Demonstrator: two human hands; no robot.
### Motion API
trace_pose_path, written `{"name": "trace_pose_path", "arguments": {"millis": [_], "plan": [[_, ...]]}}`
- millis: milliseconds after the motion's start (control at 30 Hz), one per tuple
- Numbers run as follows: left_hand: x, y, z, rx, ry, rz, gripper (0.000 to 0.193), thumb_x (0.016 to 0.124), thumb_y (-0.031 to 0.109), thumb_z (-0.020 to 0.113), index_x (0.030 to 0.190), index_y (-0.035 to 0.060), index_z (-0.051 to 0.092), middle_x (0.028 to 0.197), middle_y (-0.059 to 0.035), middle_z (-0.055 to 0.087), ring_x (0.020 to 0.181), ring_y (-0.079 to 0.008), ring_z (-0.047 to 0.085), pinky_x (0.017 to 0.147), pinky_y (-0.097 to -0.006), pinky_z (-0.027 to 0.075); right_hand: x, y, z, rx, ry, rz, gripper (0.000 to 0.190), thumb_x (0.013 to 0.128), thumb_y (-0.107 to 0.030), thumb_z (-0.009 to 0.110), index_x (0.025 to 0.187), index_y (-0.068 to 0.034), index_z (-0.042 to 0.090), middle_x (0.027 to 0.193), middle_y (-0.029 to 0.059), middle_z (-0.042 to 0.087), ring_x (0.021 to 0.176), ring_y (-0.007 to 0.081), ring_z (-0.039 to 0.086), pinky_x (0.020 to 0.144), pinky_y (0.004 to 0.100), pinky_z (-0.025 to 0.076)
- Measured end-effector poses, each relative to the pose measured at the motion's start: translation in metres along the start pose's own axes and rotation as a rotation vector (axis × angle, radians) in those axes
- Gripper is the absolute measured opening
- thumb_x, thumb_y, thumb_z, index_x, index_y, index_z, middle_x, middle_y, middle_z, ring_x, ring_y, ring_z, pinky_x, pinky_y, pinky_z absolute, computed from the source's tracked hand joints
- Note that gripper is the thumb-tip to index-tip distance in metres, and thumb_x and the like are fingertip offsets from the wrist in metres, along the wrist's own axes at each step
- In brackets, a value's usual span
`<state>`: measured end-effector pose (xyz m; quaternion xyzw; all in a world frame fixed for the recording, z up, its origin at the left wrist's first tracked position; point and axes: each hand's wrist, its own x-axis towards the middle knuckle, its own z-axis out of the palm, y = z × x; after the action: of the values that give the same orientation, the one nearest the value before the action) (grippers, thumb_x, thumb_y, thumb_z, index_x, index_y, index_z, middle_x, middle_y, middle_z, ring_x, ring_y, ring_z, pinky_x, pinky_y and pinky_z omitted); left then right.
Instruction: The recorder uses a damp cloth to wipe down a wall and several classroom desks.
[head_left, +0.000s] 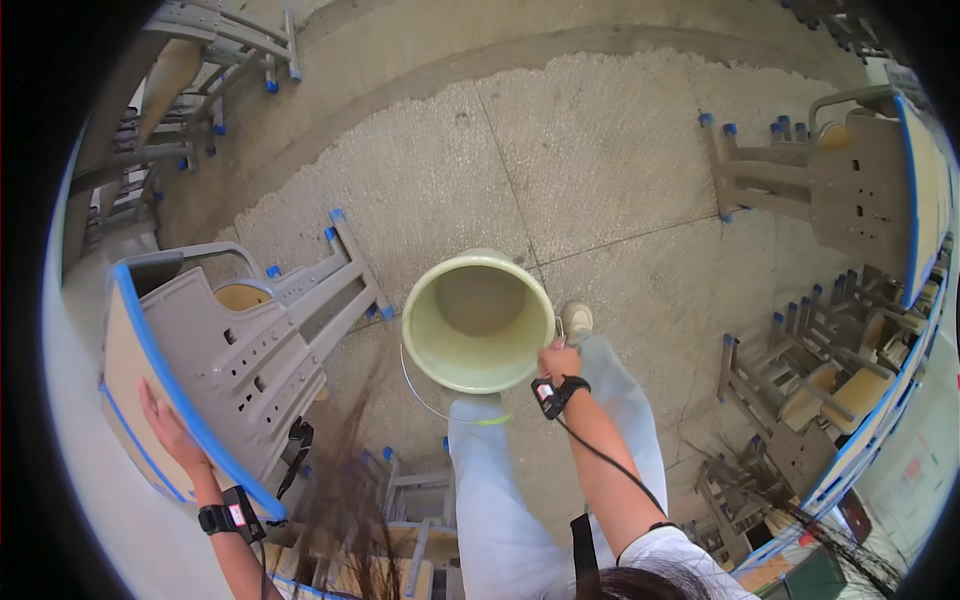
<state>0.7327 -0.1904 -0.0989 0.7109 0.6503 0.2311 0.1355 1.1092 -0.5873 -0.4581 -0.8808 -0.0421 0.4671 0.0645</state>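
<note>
A pale green plastic bucket (420, 352) is in front of my legs, its mouth facing up at me. Its bottom looks greyish; I cannot tell whether water lies in it. My right hand (559, 361) grips the bucket at the right side of the rim, beside the handle's end. The thin wire handle (424, 401) hangs down on the near side and has a yellow-green grip (495, 421). On the left, my left hand (171, 431) lies flat on the wooden top of a school desk (120, 349) with blue edging, holding nothing.
Grey metal desk legs with blue feet (360, 262) reach towards the bucket from the left. Another desk (855, 172) stands at right, with several chairs (840, 397) below it. More furniture (225, 45) is at upper left. My shoe (577, 318) is on the speckled floor (600, 150).
</note>
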Motion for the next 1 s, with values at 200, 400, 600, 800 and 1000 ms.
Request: {"name": "trace_pose_path", "arguments": {"millis": [200,400,600,800,1000], "plan": [[-0.008,0.013,-0.003,0.124,-0.006,0.110,0.044,0.086,0.005,0.033,0.130,-0.0024,0.037,0.135,-0.0157,0.037,0.129,-0.0265,0.030,0.108,-0.0340,0.019,-0.110,-0.038,0.031,1.189,-0.421,0.280,0.026,0.083,-0.021,0.052,0.093,0.002,0.059,0.086,0.0131,0.065,0.075,0.0230,0.064,0.061,0.0367,0.051],[-0.008,0.006,0.022,0.194,0.089,0.199,0.044,0.082,0.007,0.040,0.124,-0.0022,0.043,0.132,-0.0181,0.041,0.126,-0.0305,0.033,0.106,-0.0386,0.022,-0.135,-0.122,0.003,1.698,-0.627,0.338,0.018,0.086,-0.027,0.054,0.095,-0.011,0.054,0.077,0.0036,0.062,0.055,0.0146,0.055,0.041,0.0234,0.037],[-0.030,-0.002,-0.008,0.308,0.136,0.227,0.042,0.081,0.008,0.044,0.123,-0.0006,0.045,0.133,-0.0207,0.037,0.126,-0.0341,0.031,0.104,-0.0425,0.025,-0.217,-0.135,-0.035,1.506,-0.665,0.318,0.014,0.087,-0.019,0.049,0.095,-0.010,0.055,0.072,0.0020,0.059,0.044,0.0093,0.044,0.035,0.0200,0.026],[-0.222,0.024,-0.067,0.263,0.127,0.162,0.040,0.079,0.007,0.048,0.119,0.0054,0.051,0.140,-0.0198,0.025,0.129,-0.0400,0.023,0.105,-0.0463,0.021,-0.242,-0.049,-0.060,1.280,-0.668,0.219,0.012,0.087,-0.021,0.050,0.084,-0.010,0.051,0.070,0.0024,0.058,0.047,0.0118,0.050,0.034,0.0204,0.029],[-0.490,-0.040,-0.195,0.682,0.138,-0.590,0.040,0.076,0.013,0.054,0.116,0.0066,0.053,0.143,-0.0203,0.018,0.131,-0.0411,0.017,0.103,-0.0547,0.017,-0.248,-0.019,-0.089,0.882,-0.764,0.147,0.014,0.086,-0.019,0.049,0.093,-0.009,0.055,0.079,0.0017,0.062,0.056,0.0125,0.057,0.034,0.0195,0.031]]}}
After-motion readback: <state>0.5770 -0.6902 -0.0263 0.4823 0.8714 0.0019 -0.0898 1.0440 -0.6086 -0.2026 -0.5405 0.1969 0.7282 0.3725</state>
